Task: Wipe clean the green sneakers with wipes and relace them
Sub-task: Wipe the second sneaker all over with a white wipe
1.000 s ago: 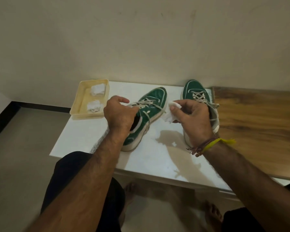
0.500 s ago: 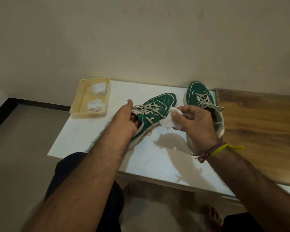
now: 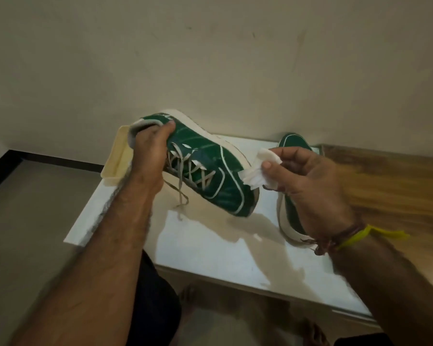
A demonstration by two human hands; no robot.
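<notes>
seen from above, two bare forearms over a glossy white tabletop (image 3: 210, 245). far left, one shallow cream plastic tray (image 3: 118, 156) at the tabletop's back corner, mostly hidden, contents not visible. next, left hand (image 3: 149, 156) closed around the heel collar of a raised green sneaker (image 3: 210, 176), thumb on the outer side, fingers tucked into the grey padded opening. sneaker lifted clear of the tabletop, tilted on its side, toe pointing down and right; smooth green upper with thin white piping, thick off-white rubber sole facing the wall. pale lettering near the heel, too blurred to read. flat grey laces (image 3: 185, 171) criss-crossed, loose ends dangling. at the toe, one crumpled white wipe (image 3: 259, 171) touching the sole edge, pinched between thumb and fingers of the right hand (image 3: 308, 186). behind that hand, second green sneaker (image 3: 294, 143) resting on the tabletop, partly hidden. brown thread bands and one yellow band (image 3: 355, 237) on the right wrist. far right, wood-grain surface (image 3: 385, 186).
</notes>
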